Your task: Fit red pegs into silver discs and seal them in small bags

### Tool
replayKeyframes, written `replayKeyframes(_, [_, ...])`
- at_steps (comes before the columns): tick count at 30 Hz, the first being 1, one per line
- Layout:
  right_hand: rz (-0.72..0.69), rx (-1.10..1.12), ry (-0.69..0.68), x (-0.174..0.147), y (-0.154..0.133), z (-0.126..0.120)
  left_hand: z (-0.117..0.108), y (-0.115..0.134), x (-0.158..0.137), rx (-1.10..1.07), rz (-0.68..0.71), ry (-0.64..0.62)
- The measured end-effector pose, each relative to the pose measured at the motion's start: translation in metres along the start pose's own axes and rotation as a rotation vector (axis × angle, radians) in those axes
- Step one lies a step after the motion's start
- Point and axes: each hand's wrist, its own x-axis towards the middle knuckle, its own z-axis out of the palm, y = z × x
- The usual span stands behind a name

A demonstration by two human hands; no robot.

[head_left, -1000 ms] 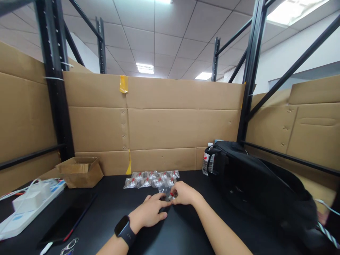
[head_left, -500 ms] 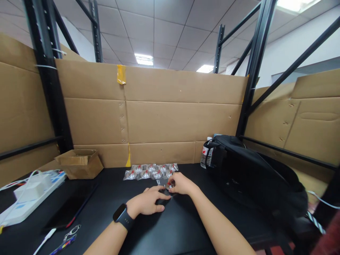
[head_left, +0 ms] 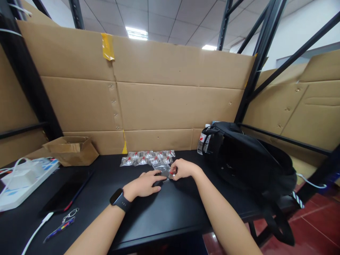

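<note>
My right hand is closed in a pinch on a small round thing with a red part, whose kind I cannot make out. Beside it lies a clear plastic bag, flat on the black table. My left hand, with a dark watch on the wrist, has its fingers stretched out and apart, fingertips at the near edge of the bag. Just beyond the hands, several clear packets, each with a metallic-looking round thing with a red part inside, lie in two rows.
A black backpack and a water bottle stand on the right. To the left are an open cardboard box, a white power strip, a dark tablet and a key ring with a lanyard. A cardboard wall closes the back.
The camera has tilted down, so everything sits higher in view. The clear bag between the hands shows more plainly. The right hand still pinches the small round thing.
</note>
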Motion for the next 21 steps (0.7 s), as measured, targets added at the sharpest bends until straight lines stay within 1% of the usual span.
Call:
replayKeyframes(4, [-0.019, -0.001, -0.02, 0.0, 0.0, 0.0, 0.001, 0.001, 0.001, 0.003, -0.01, 0.002])
replayKeyframes(6, [-0.017, -0.009, -0.007, 0.003, 0.0, 0.002, 0.001, 0.0, 0.001, -0.003, -0.007, 0.001])
replayKeyframes(9, [-0.021, -0.027, 0.058, 0.008, -0.002, 0.009, 0.001, 0.0, 0.0, -0.013, 0.009, -0.015])
replayKeyframes(12, [-0.059, -0.022, 0.138, 0.014, -0.004, 0.017, 0.001, 0.0, 0.0, -0.013, 0.015, -0.018])
replayKeyframes(15, [-0.119, 0.036, 0.142, 0.017, -0.005, 0.021, 0.001, -0.001, 0.001, -0.012, 0.013, -0.023])
replayKeyframes(17, [-0.136, 0.043, 0.151, 0.018, -0.004, 0.022, 0.001, -0.001, 0.001, -0.019, 0.017, -0.026])
replayKeyframes(19, [-0.117, -0.006, 0.206, 0.019, -0.002, 0.022, 0.001, -0.001, 0.001, -0.027, 0.017, -0.029])
replayKeyframes(21, [-0.067, -0.069, 0.258, 0.019, -0.001, 0.022, 0.0, 0.0, 0.0, -0.033, 0.012, -0.036])
